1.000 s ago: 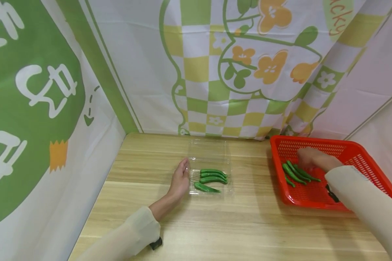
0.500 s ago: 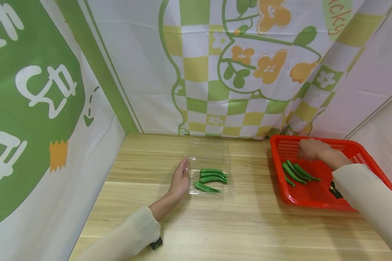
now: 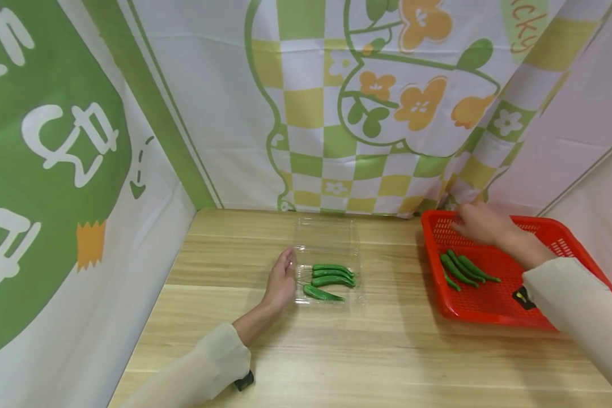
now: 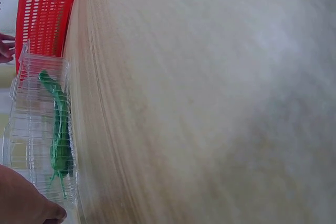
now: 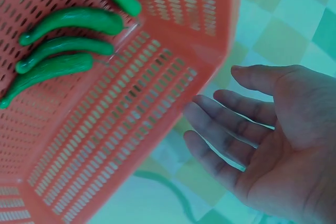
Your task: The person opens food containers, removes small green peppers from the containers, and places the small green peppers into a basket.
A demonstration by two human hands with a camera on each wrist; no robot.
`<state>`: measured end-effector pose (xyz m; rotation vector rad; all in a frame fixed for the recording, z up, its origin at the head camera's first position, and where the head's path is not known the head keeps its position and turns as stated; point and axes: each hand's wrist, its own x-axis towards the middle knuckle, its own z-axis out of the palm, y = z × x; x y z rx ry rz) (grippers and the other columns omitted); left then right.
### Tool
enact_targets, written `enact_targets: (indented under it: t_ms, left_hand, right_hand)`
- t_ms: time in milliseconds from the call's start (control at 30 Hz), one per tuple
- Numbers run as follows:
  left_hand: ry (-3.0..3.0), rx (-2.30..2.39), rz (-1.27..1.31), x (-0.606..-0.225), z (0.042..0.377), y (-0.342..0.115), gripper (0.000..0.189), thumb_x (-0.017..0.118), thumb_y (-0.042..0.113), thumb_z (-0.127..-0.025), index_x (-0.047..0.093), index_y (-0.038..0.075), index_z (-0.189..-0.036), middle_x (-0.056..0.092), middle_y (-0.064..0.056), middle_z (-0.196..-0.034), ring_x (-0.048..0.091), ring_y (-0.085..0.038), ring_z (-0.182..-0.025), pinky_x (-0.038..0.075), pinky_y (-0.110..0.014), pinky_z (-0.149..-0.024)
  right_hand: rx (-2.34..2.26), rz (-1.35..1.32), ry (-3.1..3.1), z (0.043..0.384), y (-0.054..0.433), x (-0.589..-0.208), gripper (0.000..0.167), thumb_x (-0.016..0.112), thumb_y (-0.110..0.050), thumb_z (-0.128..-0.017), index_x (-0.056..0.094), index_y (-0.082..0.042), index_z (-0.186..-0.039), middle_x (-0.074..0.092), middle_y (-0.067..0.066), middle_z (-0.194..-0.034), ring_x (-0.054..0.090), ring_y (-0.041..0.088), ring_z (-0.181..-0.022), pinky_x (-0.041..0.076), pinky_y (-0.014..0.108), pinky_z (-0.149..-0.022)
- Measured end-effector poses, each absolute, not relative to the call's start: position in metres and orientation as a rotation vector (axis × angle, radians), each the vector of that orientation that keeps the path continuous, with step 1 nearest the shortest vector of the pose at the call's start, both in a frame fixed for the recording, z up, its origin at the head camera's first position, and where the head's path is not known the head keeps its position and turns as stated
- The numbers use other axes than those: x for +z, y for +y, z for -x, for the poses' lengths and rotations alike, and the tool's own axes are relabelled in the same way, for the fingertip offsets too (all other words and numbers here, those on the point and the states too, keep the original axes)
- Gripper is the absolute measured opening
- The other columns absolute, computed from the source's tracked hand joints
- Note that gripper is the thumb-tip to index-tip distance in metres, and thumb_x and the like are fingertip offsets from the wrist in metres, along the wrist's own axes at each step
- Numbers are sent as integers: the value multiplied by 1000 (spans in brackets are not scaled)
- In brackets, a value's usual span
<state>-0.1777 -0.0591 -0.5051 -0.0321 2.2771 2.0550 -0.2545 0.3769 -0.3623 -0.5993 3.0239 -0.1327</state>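
My left hand (image 3: 280,281) rests along the left side of a clear plastic hinged container (image 3: 327,233), whose lid lies back. Several green chili peppers (image 3: 332,279) lie in the container's near half; one sits a little apart from the rest. In the left wrist view, the fingers touch the container's end beside the pepper stems. My right hand (image 5: 273,135) hovers by the far rim of a red plastic basket (image 3: 451,315), fingers spread and slightly bent, with nothing in them. Several more green chili peppers (image 3: 464,269) lie at the basket's left end.
Both containers stand on a pale wooden table (image 3: 367,362). A patterned cloth curtain (image 3: 362,130) hangs right behind the table's back edge, and a green-and-white cloth wall (image 3: 81,170) runs along the left.
My right hand has risen from inside the basket toward its far rim. The left hand, the container and the peppers have stayed in place.
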Motion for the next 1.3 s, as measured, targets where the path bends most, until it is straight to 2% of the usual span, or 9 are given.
enact_targets:
  t_ms: [200,333,400,467,633,733,900,1067,1300]
  left_hand:
    - [2274,2067,13,-504,176,-59,53,32,0,-112,21,-7,-164,25,-25,-171,23,-41,-160,17,-52,-132]
    - [2270,2067,27,-503,176,-58,54,32,1,-112,21,-6,-164,25,-24,-171,23,-40,-160,18,-51,-132]
    - [2267,2064,42,-503,176,-58,54,32,1,-112,21,-5,-165,25,-23,-172,23,-39,-160,18,-50,-133]
    - [2270,2057,48,-503,177,-58,54,32,1,-112,21,-5,-165,25,-22,-172,23,-38,-160,18,-50,-133]
    - [2296,2041,30,-505,177,-59,53,32,-1,-112,23,-6,-164,27,-24,-171,24,-40,-159,18,-51,-132]
    - [2316,2027,18,-506,177,-60,53,32,-1,-111,23,-7,-163,28,-25,-170,25,-41,-159,19,-51,-132]
    - [2327,2024,-2,-507,178,-60,54,32,-2,-110,23,-8,-163,28,-27,-169,25,-42,-158,19,-53,-132]
    - [2310,2032,-5,-507,177,-60,53,32,-1,-111,22,-8,-163,27,-27,-170,24,-42,-159,19,-53,-132]
    - [2284,2048,13,-505,176,-59,54,32,-2,-111,22,-7,-164,25,-26,-171,23,-42,-159,17,-53,-133]
  right_hand:
    - [-123,594,3068,246,348,-351,26,71,-15,-99,58,-10,-77,49,-1,-64,46,17,-57,39,33,-50]
    - [-105,643,3112,240,326,-349,13,71,-16,-98,72,-3,-95,69,7,-77,62,24,-62,53,44,-49]
    - [-110,687,3132,237,314,-349,16,72,-15,-97,75,-2,-106,75,11,-90,69,29,-71,58,52,-53]
    - [-124,727,3144,233,303,-350,20,72,-14,-96,77,-3,-112,77,13,-99,73,33,-76,60,54,-55]
    - [-125,829,3140,227,280,-353,21,78,-15,-94,76,-3,-110,78,13,-103,74,32,-81,63,49,-56]
    - [-97,865,3123,225,267,-355,21,80,-16,-93,76,-3,-109,78,12,-104,74,33,-81,63,51,-58]
    - [-58,917,3101,221,249,-359,23,80,-18,-93,76,-5,-111,78,10,-103,73,33,-75,62,51,-56]
    - [-59,976,3052,216,232,-364,22,81,-18,-93,76,-6,-111,78,8,-104,72,32,-77,61,47,-53]
    - [-61,1001,2968,213,210,-375,24,79,-20,-95,76,-6,-114,77,8,-109,73,27,-83,62,42,-58]
